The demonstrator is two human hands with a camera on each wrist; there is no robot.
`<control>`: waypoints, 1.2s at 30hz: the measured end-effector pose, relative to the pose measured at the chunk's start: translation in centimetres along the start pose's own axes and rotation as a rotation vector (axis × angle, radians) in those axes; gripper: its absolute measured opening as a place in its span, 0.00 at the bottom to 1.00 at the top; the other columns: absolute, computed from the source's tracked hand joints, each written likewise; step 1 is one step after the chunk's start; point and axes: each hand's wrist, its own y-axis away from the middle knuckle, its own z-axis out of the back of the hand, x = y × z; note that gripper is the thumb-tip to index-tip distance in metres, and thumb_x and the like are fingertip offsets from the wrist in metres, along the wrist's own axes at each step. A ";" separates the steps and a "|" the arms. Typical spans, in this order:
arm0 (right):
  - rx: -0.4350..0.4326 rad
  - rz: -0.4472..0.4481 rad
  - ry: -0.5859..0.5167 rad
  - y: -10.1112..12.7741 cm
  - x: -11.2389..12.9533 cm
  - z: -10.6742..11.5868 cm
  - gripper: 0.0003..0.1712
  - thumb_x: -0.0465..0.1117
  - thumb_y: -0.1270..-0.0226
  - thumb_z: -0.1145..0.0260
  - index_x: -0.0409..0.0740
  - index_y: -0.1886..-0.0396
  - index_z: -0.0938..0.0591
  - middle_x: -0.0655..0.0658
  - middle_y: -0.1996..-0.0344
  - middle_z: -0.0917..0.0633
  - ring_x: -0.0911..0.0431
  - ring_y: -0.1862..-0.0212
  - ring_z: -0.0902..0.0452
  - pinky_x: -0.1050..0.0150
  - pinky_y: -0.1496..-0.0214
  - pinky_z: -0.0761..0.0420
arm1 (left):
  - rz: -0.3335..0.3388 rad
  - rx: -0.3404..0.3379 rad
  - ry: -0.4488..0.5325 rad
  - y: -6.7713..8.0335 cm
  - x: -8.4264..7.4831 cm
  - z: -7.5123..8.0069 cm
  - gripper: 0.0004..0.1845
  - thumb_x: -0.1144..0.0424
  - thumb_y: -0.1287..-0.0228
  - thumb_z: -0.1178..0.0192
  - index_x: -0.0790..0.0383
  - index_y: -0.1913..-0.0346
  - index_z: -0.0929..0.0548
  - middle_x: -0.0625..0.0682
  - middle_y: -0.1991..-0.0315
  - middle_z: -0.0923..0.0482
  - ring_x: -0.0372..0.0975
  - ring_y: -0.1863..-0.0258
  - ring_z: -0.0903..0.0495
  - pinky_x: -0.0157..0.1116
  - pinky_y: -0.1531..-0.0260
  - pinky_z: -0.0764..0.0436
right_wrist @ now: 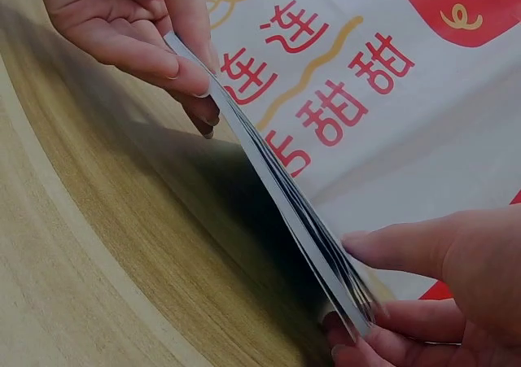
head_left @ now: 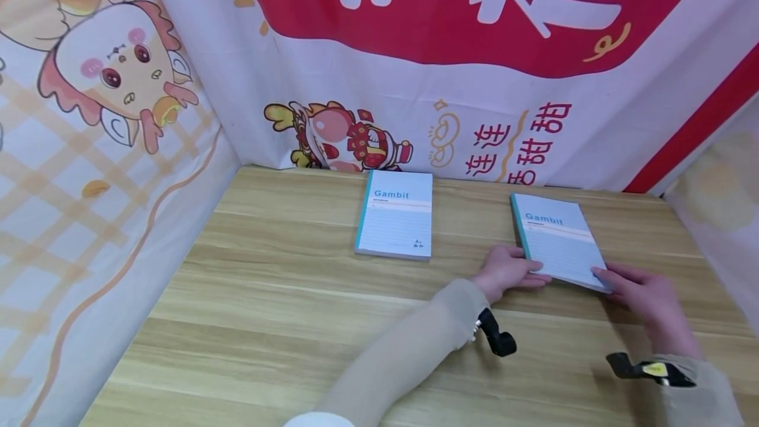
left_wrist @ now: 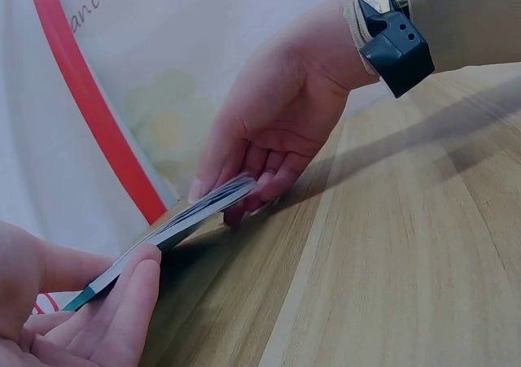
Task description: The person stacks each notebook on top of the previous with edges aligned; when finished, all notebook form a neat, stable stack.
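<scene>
From the head view, the thin pale-blue notebook with a teal spine (head_left: 559, 240) sits at the right of the wooden table (head_left: 267, 308). The left hand (head_left: 506, 271) and right hand (head_left: 643, 294) pinch its near corners. It says "Gambit", like the second pale-blue notebook (head_left: 396, 214).

In the left wrist view, its near edge (left_wrist: 175, 225) is tipped up, likely for lifting.

In the right wrist view, fingers (right_wrist: 163, 58) clamp the pages (right_wrist: 301, 220).

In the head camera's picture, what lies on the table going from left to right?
Lone notebook → left hand → held notebook → right hand, all on the wooden table.
</scene>
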 end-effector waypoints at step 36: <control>0.096 0.077 -0.056 0.2 -0.2 0.2 0.50 0.64 0.31 0.34 0.32 0.25 0.35 0.46 0.48 0.17 0.58 0.56 0.19 0.65 0.56 0.15 | -0.093 -0.032 -0.131 0.3 -0.6 3.3 0.09 0.76 0.40 0.29 0.68 0.57 0.13 0.53 0.72 0.16 0.43 0.71 0.12 0.33 0.69 0.13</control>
